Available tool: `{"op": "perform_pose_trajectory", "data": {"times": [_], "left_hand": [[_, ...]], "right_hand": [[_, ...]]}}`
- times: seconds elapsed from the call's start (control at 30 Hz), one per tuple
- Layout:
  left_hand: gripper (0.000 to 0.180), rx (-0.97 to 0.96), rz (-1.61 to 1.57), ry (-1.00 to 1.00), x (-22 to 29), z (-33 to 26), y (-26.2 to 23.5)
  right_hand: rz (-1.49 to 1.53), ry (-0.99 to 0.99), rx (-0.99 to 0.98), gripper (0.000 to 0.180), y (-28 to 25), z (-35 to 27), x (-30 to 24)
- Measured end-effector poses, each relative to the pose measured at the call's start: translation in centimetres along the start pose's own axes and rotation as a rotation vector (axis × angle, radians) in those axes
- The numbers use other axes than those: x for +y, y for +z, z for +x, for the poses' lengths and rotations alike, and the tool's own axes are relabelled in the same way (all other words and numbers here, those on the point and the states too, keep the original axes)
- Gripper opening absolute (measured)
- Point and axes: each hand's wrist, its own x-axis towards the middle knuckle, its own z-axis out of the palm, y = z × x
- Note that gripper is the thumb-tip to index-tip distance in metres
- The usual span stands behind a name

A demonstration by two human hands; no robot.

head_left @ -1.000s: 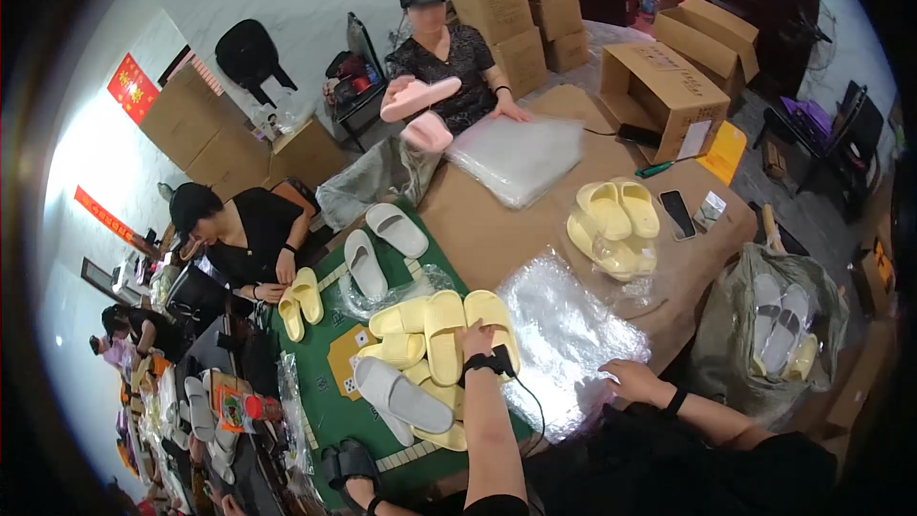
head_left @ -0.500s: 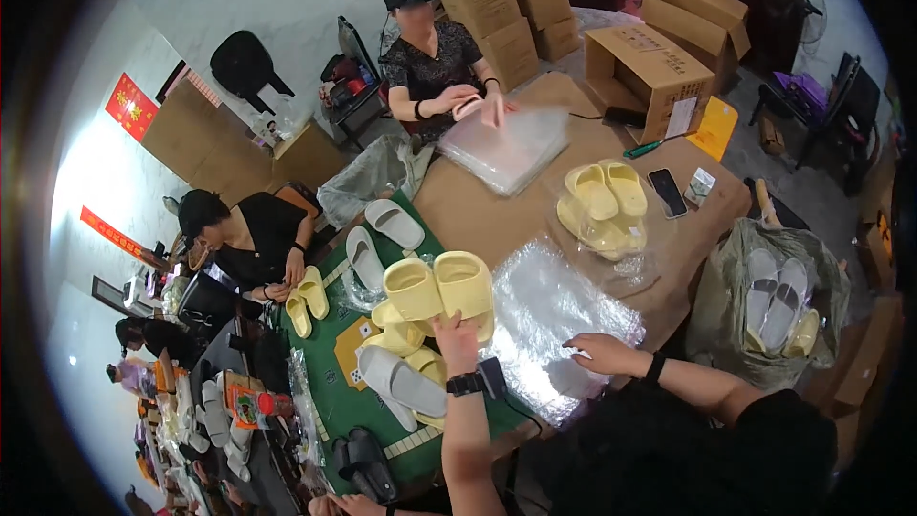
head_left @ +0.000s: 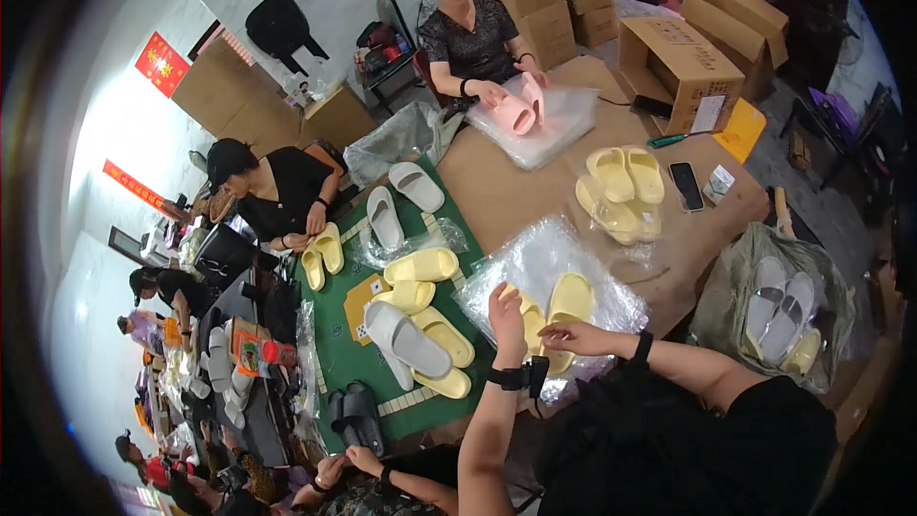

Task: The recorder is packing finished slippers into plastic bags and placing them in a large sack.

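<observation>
A pair of yellow slippers rests over a stack of clear plastic bags [head_left: 482, 298] in front of me. My left hand [head_left: 508, 325] is closed at the side of the left slipper [head_left: 531, 317]. My right hand [head_left: 578, 338] reaches across the lower part of the right slipper [head_left: 571, 298], its fingers bent in against it; the fingertips are partly hidden. Left of the bags, on a green mat [head_left: 334, 363], lie more yellow slippers [head_left: 420, 266] and a light grey slipper [head_left: 409, 336].
Bagged yellow slippers [head_left: 621, 193], a phone [head_left: 686, 186] and an open carton [head_left: 678, 72] stand on the brown table. A sack of slippers [head_left: 778, 311] is at right. Across the table a co-worker handles pink slippers [head_left: 521, 113]; another, at left, holds yellow ones [head_left: 323, 256].
The yellow pair has moved right and down from above the green mat onto the plastic bags. My right hand has come in to it. The co-worker's pink slippers now show more fully.
</observation>
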Motion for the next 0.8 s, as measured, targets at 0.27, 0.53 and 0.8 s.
{"op": "perform_pose_trajectory", "data": {"times": [0.27,0.53,0.8], "left_hand": [[0.020,0.064,0.775,1.127,12.1,-5.2,3.9],[0.028,-0.022,1.125,1.518,15.0,-7.1,3.4],[0.014,0.198,0.371,0.880,11.2,-9.2,0.8]], "right_hand": [[0.450,-0.309,-0.398,0.050,0.7,-1.5,-7.9],[0.342,-0.450,-0.416,0.039,0.9,-0.6,-9.3],[0.741,-0.475,0.008,0.021,-4.5,1.2,-11.9]]}}
